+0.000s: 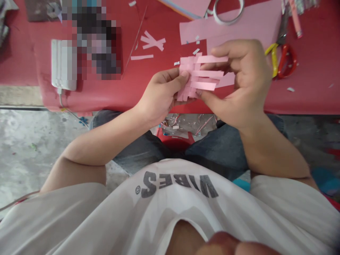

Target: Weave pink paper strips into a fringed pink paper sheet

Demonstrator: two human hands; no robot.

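A small mat of woven pink paper strips (189, 79) is held up over the near edge of the red table. My left hand (164, 90) pinches its left part, with the thumb on top and the fingers behind. Several loose strip ends stick out to the right. My right hand (240, 79) curves around those ends, its thumb at the mat's lower edge and its forefinger near the top strip; some of its fingers are behind the paper. A wider pink piece shows beneath the strips, between the mat and my right palm.
Cut pink strips (152, 41) lie on the red table (159, 101). Pink paper sheets (247, 30) with a tape roll (228, 21) on them are at the back. Scissors (281, 60) with yellow and red handles lie right. A white power strip (63, 65) with a cable stands left, beside a blurred-out patch.
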